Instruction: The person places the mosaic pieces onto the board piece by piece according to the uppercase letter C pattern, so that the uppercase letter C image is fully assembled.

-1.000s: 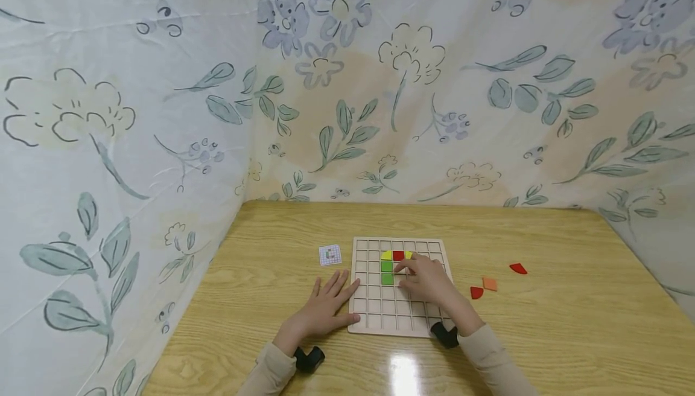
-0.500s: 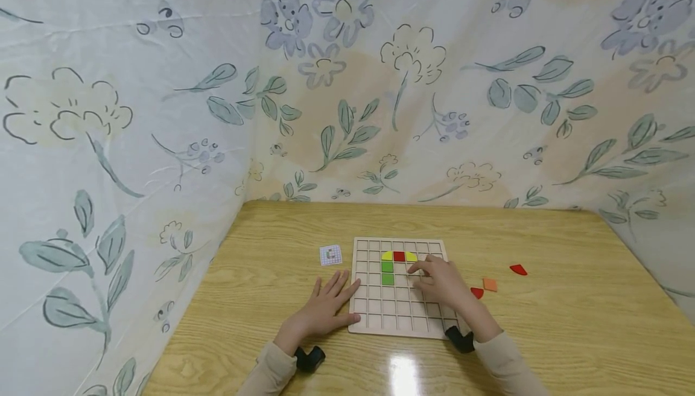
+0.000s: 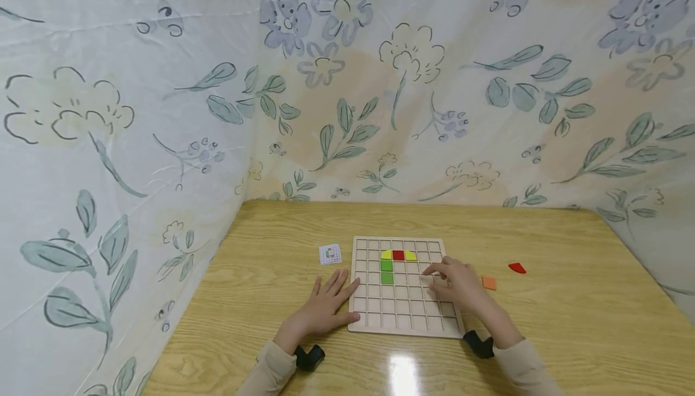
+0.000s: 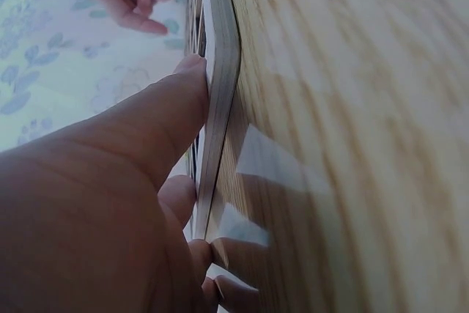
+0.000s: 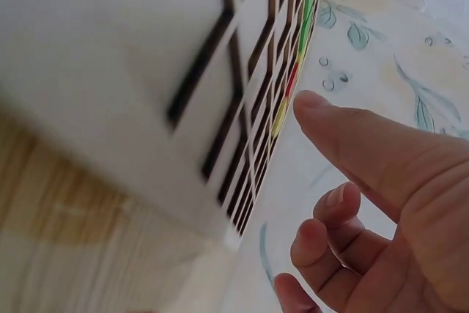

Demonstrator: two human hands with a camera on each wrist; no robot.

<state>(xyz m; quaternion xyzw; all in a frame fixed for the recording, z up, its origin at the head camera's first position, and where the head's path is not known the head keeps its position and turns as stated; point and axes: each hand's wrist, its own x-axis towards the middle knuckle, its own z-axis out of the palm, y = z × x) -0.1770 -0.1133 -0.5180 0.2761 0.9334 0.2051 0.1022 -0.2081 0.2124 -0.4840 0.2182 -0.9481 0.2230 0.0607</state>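
A pale wooden grid board [image 3: 374, 322] lies on the table. Along one of its upper rows, a red square [image 3: 399, 255] sits between two rounded yellow pieces [image 3: 411, 256]; two green squares [image 3: 387, 272] run down below the left one. My left hand [image 3: 317, 311] rests at the board's left edge with fingers spread, its thumb [image 4: 165, 108] touching the rim in the left wrist view. Above the board's right side hovers my right hand [image 3: 460, 284]. Its fingers are loosely bent, and the right wrist view has nothing between thumb [image 5: 352, 133] and fingers.
Left of the board lies a small card with a printed grid pattern [image 3: 330, 254]. To the right are a loose orange square [image 3: 489, 283] and, farther out, a red curved piece [image 3: 517, 268]. Floral cloth [image 3: 347, 142] hangs behind the table [image 3: 570, 299].
My right hand has moved right, off the coloured pieces, uncovering the right yellow piece. It now covers where a second red piece lay beside the orange square. My left hand stays put.
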